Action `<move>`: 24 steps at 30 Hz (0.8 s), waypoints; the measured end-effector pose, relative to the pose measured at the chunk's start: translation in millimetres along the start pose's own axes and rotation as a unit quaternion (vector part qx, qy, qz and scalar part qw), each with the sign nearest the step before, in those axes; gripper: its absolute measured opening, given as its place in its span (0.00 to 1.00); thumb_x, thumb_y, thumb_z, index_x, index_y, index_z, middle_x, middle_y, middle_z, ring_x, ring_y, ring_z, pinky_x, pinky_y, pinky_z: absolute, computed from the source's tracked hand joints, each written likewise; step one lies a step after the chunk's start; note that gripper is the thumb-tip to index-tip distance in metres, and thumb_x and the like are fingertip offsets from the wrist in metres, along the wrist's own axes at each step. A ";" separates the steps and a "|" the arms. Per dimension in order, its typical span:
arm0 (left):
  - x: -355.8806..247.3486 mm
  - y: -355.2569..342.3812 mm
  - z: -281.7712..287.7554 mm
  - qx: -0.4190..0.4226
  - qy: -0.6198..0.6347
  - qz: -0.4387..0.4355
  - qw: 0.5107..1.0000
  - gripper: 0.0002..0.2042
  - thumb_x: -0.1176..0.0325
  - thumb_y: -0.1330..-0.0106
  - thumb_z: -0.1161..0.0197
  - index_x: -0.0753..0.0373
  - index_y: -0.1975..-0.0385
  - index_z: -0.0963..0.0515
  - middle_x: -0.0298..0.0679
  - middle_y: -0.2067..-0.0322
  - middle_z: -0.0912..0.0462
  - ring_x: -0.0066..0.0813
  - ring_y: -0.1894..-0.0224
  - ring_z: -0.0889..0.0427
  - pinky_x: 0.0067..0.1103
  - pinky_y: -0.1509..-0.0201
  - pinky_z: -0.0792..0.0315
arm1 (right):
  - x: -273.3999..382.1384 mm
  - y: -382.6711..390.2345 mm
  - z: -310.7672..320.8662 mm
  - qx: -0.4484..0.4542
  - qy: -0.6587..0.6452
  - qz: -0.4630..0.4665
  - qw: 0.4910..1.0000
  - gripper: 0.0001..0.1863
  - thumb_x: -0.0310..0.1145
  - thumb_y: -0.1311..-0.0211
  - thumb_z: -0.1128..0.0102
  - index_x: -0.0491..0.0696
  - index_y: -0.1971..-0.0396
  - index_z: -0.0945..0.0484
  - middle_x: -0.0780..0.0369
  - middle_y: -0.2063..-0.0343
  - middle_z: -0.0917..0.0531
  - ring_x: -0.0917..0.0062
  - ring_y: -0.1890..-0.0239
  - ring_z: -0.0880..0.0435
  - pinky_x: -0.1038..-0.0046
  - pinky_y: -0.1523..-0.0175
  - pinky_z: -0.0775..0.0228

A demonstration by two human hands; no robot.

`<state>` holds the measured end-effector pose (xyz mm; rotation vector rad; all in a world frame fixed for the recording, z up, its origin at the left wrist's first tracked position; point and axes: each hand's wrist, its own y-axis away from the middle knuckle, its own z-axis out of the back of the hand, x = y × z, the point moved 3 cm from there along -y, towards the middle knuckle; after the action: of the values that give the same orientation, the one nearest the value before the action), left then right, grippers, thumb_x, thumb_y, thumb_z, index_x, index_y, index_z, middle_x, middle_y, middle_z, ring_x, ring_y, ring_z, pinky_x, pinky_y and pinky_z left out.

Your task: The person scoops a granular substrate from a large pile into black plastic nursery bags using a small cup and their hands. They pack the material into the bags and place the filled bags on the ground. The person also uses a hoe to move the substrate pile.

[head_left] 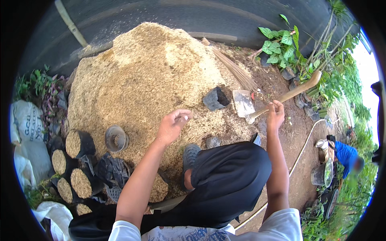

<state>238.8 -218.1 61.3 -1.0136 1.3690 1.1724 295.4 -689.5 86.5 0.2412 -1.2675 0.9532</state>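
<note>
**Spade held at the husk heap, filled bags waiting alongside**

A wooden spade handle (pixel 295 91) is being gripped by the right hand (pixel 275 116), fingers curled closed around it, with the metal blade (pixel 243 103) resting on the husk just left of that hand. The left hand (pixel 173 126) is being held loosely cupped above the heap, thumb and fingertips drawn together; whether anything is being pinched cannot be told. Below and left of the left hand, black bags (pixel 82 182) are lying packed with husk, while an empty pot (pixel 116 138) is lying open-mouthed beside them. Beyond both hands, an empty black bag (pixel 215 99) is slumping on the husk heap (pixel 148 76); being soft and unsupported, it could well collapse and spill if loaded one-handed.
</note>
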 end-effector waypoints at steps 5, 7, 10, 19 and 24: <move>-15.8 -52.5 -66.7 0.094 0.004 -0.002 0.996 0.13 0.73 0.17 0.40 0.68 0.39 0.17 0.43 0.47 0.07 0.30 0.41 0.10 0.27 0.34 0.19 | -99.6 -41.1 15.7 -0.135 -0.032 -0.146 0.980 0.49 0.39 0.38 0.16 0.42 0.26 0.40 0.48 0.39 0.21 0.71 0.54 0.13 0.66 0.50 0.16; -17.2 -64.8 -82.2 0.108 0.011 -0.003 0.994 0.13 0.73 0.16 0.40 0.67 0.39 0.17 0.42 0.47 0.08 0.29 0.41 0.10 0.27 0.33 0.19 | -120.0 -71.1 -1.4 -0.112 -0.064 -0.057 0.990 0.34 0.41 0.35 0.17 0.42 0.38 0.27 0.54 0.49 0.16 0.71 0.60 0.15 0.64 0.52 0.19; -14.8 -68.5 -87.0 0.115 0.017 0.016 0.993 0.13 0.72 0.16 0.39 0.67 0.39 0.17 0.42 0.46 0.08 0.28 0.41 0.11 0.27 0.32 0.19 | -136.9 -90.0 -29.7 -0.015 -0.067 -0.099 0.993 0.24 0.42 0.30 0.20 0.38 0.47 0.17 0.54 0.57 0.11 0.66 0.59 0.13 0.60 0.51 0.21; -32.5 8.7 31.9 0.048 -0.033 0.049 0.997 0.14 0.73 0.17 0.39 0.66 0.37 0.17 0.43 0.43 0.10 0.32 0.37 0.12 0.29 0.29 0.21 | 3.5 -30.7 -31.4 -0.185 0.199 0.076 0.959 0.23 0.46 0.30 0.26 0.37 0.53 0.13 0.47 0.70 0.09 0.52 0.67 0.07 0.52 0.56 0.19; -92.4 35.4 69.4 -0.003 -0.047 -0.011 0.999 0.14 0.74 0.17 0.40 0.65 0.37 0.17 0.43 0.43 0.10 0.34 0.36 0.13 0.32 0.26 0.23 | 132.7 8.2 -2.0 -0.131 0.141 0.175 0.965 0.20 0.44 0.31 0.26 0.40 0.55 0.11 0.51 0.73 0.09 0.61 0.71 0.07 0.57 0.59 0.17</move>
<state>227.4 -145.5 157.2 -0.9632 1.2776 1.1930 289.6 -620.8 200.2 -0.3282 -1.1749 1.0618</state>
